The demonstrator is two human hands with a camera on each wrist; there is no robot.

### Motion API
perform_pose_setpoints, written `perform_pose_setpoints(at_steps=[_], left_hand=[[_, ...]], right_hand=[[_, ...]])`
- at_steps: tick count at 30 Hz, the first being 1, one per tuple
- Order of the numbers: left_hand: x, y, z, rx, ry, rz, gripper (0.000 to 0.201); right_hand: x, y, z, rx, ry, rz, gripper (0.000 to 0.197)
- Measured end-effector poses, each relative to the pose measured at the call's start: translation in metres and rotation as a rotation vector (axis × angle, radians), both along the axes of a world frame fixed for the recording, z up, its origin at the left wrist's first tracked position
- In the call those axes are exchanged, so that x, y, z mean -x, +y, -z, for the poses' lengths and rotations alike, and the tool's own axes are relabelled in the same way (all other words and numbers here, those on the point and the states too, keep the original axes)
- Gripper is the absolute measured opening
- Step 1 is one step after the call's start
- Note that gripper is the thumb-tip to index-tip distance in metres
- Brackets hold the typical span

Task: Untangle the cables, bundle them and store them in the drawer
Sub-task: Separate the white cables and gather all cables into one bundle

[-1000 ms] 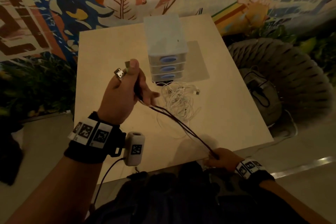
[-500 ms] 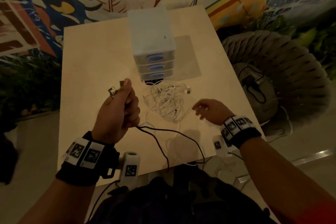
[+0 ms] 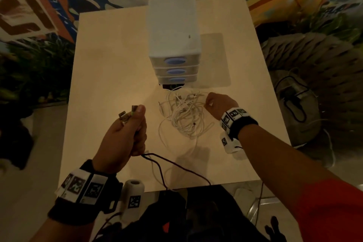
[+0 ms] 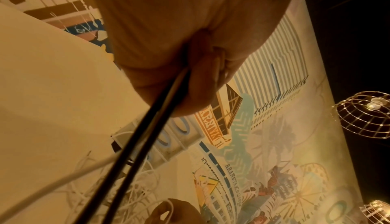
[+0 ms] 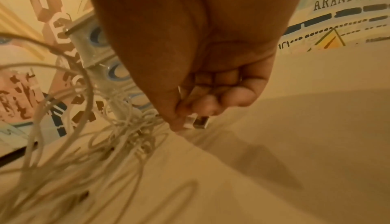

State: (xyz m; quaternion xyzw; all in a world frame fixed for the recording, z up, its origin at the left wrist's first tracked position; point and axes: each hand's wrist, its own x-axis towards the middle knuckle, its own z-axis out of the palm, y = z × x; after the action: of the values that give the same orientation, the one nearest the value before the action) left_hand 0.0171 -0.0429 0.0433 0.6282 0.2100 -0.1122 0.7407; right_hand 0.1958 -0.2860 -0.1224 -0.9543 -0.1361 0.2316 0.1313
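My left hand (image 3: pixel 129 129) grips a black cable (image 3: pixel 176 165) folded double, with its metal plugs (image 3: pixel 125 117) sticking out above the thumb. The slack cable trails over the table's front edge. In the left wrist view the black cable (image 4: pixel 147 136) runs out of the fist. A tangle of white cables (image 3: pixel 184 114) lies in front of a white three-drawer unit (image 3: pixel 174 45) whose drawers are closed. My right hand (image 3: pixel 211 103) is at the tangle's right edge. In the right wrist view its thumb and fingers pinch a white USB plug (image 5: pixel 196 121) beside the tangle (image 5: pixel 105 136).
The beige table (image 3: pixel 110 55) ends near my body at its front edge (image 3: pixel 225 184). A grey mat (image 3: pixel 214 61) lies under the drawer unit. A dark object (image 3: pixel 172 86) shows at the unit's base. Right of the table a woven seat (image 3: pixel 318 61) stands behind a grey bag (image 3: pixel 298 104).
My right hand let go of the black cable at the table's front edge, moved up to the white tangle and took a white plug. The black cable went slack. My left hand sank slightly.
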Motion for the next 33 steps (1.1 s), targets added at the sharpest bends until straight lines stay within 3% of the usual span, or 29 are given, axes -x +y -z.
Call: perform_pose_setpoints(at_steps=[7, 15, 22, 28, 33], left_hand=[[-0.002, 0.001, 0.006, -0.057, -0.025, -0.03, 0.054], [-0.014, -0.018, 0.001, -0.176, -0.048, 0.037, 0.039], [-0.023, -0.034, -0.01, -0.294, -0.199, 0.117, 0.031], [-0.033, -0.042, -0.037, -0.341, -0.364, 0.093, 0.032], [-0.044, -0.047, -0.057, -0.569, -0.456, 0.242, 0.029]], right_hand=[[0.017, -0.026, -0.056, -0.525, -0.201, 0.101, 0.009], [0.046, -0.042, -0.122, -0.78, -0.196, 0.219, 0.007], [0.059, -0.046, -0.17, -0.919, -0.243, 0.195, 0.006], [0.062, -0.035, -0.216, -0.951, -0.351, 0.066, 0.01], [0.066, -0.006, -0.241, -0.924, -0.325, -0.094, 0.014]])
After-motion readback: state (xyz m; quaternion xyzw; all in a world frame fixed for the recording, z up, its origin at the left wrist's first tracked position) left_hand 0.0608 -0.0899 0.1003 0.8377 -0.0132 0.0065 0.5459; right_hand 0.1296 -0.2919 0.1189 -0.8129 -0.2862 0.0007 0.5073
